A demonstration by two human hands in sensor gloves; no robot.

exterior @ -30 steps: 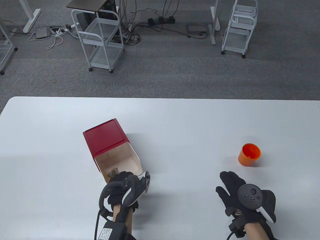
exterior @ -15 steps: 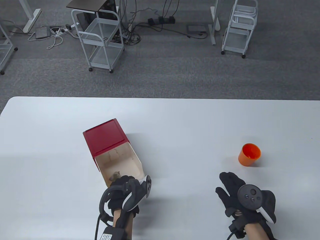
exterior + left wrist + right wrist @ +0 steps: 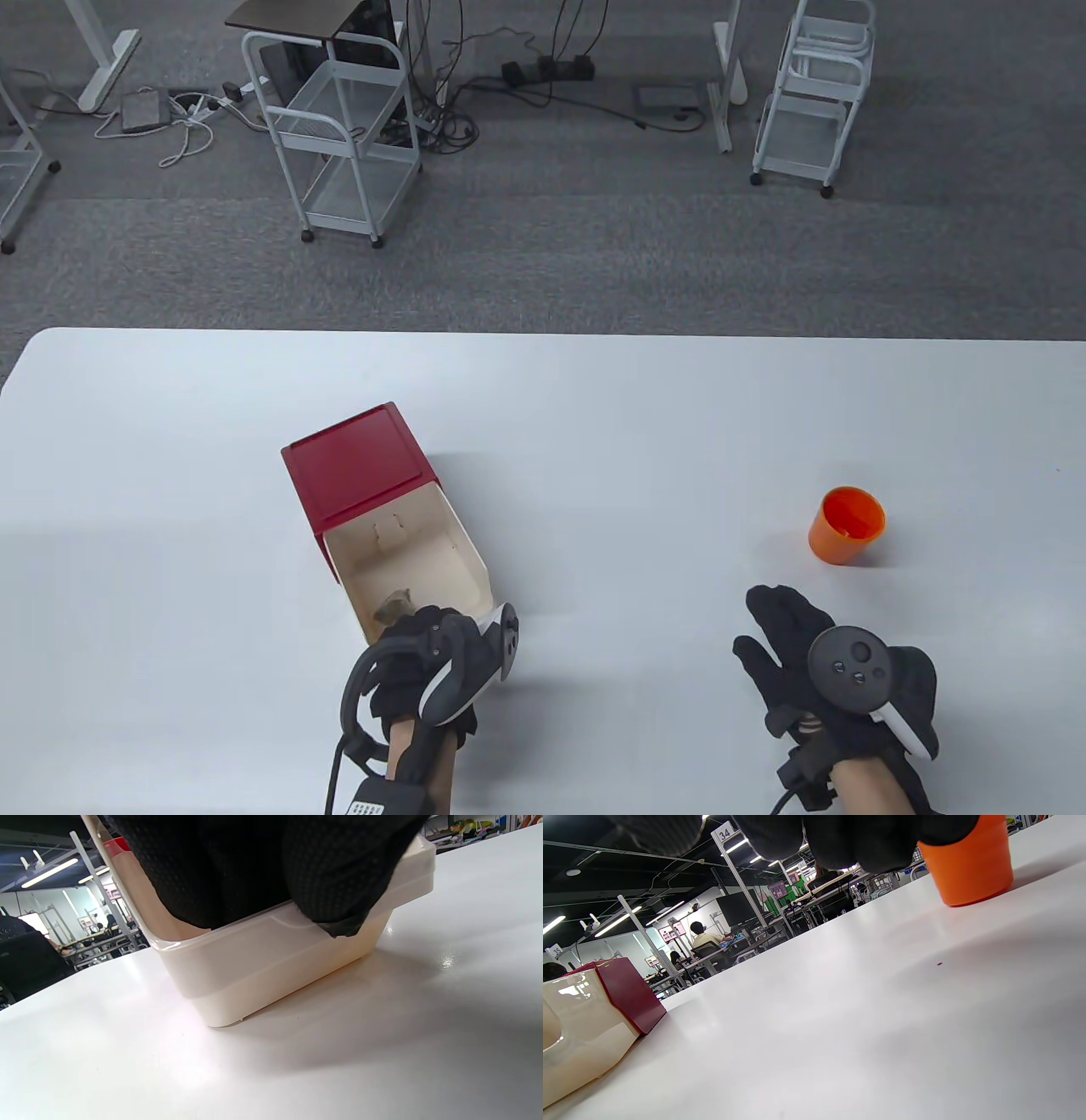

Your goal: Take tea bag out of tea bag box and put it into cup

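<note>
The tea bag box has a red shell (image 3: pixel 356 463) and a cream drawer (image 3: pixel 424 552) slid out toward me. A brownish tea bag (image 3: pixel 394 604) lies in the drawer near its front wall. My left hand (image 3: pixel 410 626) grips the drawer's front edge; in the left wrist view its fingers (image 3: pixel 331 878) hook over the cream rim (image 3: pixel 271 959). The orange cup (image 3: pixel 846 524) stands upright at the right and looks empty. My right hand (image 3: pixel 776 628) rests flat and empty on the table just short of the cup (image 3: pixel 967 870).
The white table (image 3: pixel 636 407) carries only the box and the cup. Beyond its far edge stand white wire carts (image 3: pixel 344 127) on grey carpet. The right wrist view shows the red shell (image 3: pixel 623 993) at the far left.
The drawer has slid further out of the red shell toward me, with my left hand pulling back on its front edge. The right hand has not moved.
</note>
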